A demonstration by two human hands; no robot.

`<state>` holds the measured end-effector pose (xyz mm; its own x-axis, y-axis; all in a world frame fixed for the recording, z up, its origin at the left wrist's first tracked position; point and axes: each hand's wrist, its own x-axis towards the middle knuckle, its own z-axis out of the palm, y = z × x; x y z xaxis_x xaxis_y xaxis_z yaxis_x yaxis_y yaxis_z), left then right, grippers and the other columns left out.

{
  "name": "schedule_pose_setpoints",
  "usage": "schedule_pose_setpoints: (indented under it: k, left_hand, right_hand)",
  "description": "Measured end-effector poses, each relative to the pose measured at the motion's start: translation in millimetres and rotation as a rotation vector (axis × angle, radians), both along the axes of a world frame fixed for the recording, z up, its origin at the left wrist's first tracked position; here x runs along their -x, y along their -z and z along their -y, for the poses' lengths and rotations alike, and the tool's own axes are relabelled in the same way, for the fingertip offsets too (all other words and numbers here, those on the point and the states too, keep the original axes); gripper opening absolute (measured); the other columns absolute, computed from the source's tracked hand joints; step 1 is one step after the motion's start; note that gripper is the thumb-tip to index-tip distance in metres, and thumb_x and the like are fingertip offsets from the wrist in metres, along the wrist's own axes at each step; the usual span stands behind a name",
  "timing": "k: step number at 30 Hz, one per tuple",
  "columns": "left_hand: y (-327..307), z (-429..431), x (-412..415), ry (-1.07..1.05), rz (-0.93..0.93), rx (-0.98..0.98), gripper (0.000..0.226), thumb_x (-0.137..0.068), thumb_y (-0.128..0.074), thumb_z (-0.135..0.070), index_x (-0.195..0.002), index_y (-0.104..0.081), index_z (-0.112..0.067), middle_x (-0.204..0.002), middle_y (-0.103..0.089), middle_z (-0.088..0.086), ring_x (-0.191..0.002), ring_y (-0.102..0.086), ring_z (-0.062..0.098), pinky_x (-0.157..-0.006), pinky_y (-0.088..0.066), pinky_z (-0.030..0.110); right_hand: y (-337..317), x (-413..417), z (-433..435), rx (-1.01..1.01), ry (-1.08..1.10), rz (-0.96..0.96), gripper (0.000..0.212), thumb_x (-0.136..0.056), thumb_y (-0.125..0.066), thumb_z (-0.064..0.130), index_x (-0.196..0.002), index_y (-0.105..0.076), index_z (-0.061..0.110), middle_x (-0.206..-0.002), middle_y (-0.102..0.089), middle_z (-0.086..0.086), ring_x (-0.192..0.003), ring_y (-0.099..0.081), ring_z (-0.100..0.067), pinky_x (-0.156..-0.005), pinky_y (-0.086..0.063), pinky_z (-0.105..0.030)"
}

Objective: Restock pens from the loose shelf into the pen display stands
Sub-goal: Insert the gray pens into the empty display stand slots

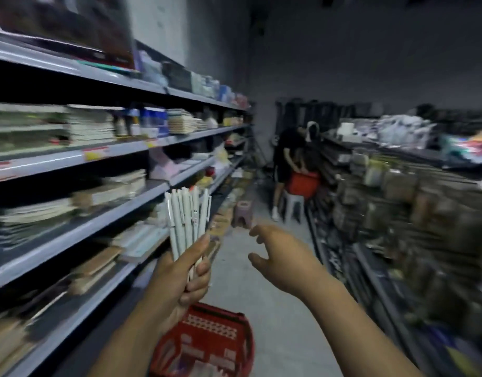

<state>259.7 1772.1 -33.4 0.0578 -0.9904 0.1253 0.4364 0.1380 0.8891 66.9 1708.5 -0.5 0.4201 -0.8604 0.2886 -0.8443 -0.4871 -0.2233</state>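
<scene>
The fingers [200, 270] of the left hand [174, 281] are wrapping a bunch of white pens [184, 219], upright beside the left shelves [71, 156], lower ends hidden in the fist. The right hand [283, 257] is hovering near it, fingers spread, empty. A red basket [207, 341] below is being cut off; the right racks [392, 202] are too blurred to read.
</scene>
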Motion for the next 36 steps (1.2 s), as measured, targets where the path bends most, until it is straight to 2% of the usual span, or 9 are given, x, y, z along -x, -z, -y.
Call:
schedule_pose_setpoints:
  k: [3,5,8,16,22,26,29,32,36]
  left_hand:
    - [13.9,72.6,48.5,0.013,0.039,-0.024,0.016,-0.092,-0.068,-0.031,-0.086,-0.057,-0.02,-0.06,-0.037,0.005,-0.039,-0.031,0.011,-0.038,-0.02,0.02]
    - [27.9,123.4,73.6,0.017,0.076,-0.037,0.022,-0.091,-0.069,-0.031,-0.091,-0.054,-0.016,-0.062,-0.043,0.005,-0.041,-0.038,0.013,-0.038,-0.024,0.021]
    - [47.4,200.7,102.6,0.066,0.055,-0.034,0.024,-0.091,-0.07,-0.029,-0.097,-0.054,-0.012,-0.064,-0.045,0.005,-0.04,-0.035,0.01,-0.036,-0.022,0.015]
    - [56.0,409.4,149.3,0.167,0.043,-0.026,0.026,-0.089,-0.071,-0.026,-0.084,-0.052,-0.009,-0.067,-0.047,0.009,-0.043,-0.035,0.012,-0.033,-0.026,0.018]
    - [64.0,549.8,186.4,0.18,0.043,-0.068,0.025,-0.093,-0.069,-0.024,-0.082,-0.053,-0.007,-0.068,-0.048,0.011,-0.045,-0.035,0.014,-0.033,-0.027,0.018]
    - [78.2,648.9,213.2,0.16,0.042,-0.07,0.025,-0.095,-0.068,-0.023,-0.084,-0.053,-0.006,-0.068,-0.047,0.013,-0.045,-0.033,0.015,-0.034,-0.026,0.018]
    - [89.0,725.4,231.4,0.121,0.061,-0.055,0.027,-0.094,-0.068,-0.025,-0.082,-0.054,-0.005,-0.066,-0.047,0.013,-0.043,-0.032,0.015,-0.035,-0.026,0.018]
    - [85.1,791.3,244.3,0.073,0.062,-0.065,0.028,-0.094,-0.068,-0.027,-0.083,-0.054,-0.006,-0.065,-0.046,0.01,-0.042,-0.033,0.014,-0.034,-0.025,0.018]
    - [74.7,893.1,251.5,-0.04,0.014,-0.1,0.024,-0.093,-0.069,-0.027,-0.088,-0.055,-0.009,-0.065,-0.048,0.007,-0.043,-0.036,0.011,-0.033,-0.025,0.017]
  right_hand:
    - [9.3,50.1,53.8,-0.012,0.065,0.007,0.048,-0.1,-0.056,0.04,-0.144,-0.041,0.028,-0.137,-0.054,0.003,-0.116,-0.058,-0.022,-0.091,-0.053,-0.043]
    - [20.6,77.0,92.1,-0.005,0.108,0.008,0.047,-0.1,-0.055,0.04,-0.144,-0.041,0.028,-0.136,-0.054,0.004,-0.117,-0.057,-0.021,-0.091,-0.052,-0.041]
    - [38.7,107.2,153.3,-0.002,0.154,-0.038,0.044,-0.1,-0.052,0.04,-0.141,-0.042,0.026,-0.133,-0.056,0.003,-0.116,-0.057,-0.023,-0.09,-0.052,-0.042]
    - [38.3,157.9,347.6,-0.022,0.224,-0.215,0.043,-0.102,-0.05,0.039,-0.14,-0.041,0.02,-0.133,-0.054,-0.006,-0.114,-0.056,-0.031,-0.085,-0.053,-0.045]
    - [47.7,192.5,480.0,-0.055,0.263,-0.147,0.044,-0.103,-0.049,0.041,-0.142,-0.04,0.023,-0.128,-0.054,-0.001,-0.115,-0.054,-0.027,-0.085,-0.053,-0.043]
    - [62.9,217.4,582.4,-0.039,0.245,-0.116,0.046,-0.102,-0.049,0.042,-0.143,-0.04,0.024,-0.132,-0.053,0.001,-0.116,-0.055,-0.024,-0.083,-0.051,-0.039]
    - [73.6,236.2,665.5,-0.039,0.206,-0.09,0.046,-0.102,-0.05,0.042,-0.144,-0.04,0.025,-0.134,-0.053,0.002,-0.119,-0.055,-0.022,-0.088,-0.051,-0.039]
    - [73.1,246.3,742.5,-0.053,0.148,-0.073,0.045,-0.102,-0.051,0.04,-0.143,-0.041,0.025,-0.138,-0.053,0.003,-0.119,-0.056,-0.022,-0.091,-0.052,-0.043]
    - [68.8,244.8,864.7,-0.064,0.047,-0.064,0.045,-0.101,-0.052,0.042,-0.143,-0.043,0.027,-0.138,-0.053,0.006,-0.123,-0.053,-0.019,-0.092,-0.051,-0.038]
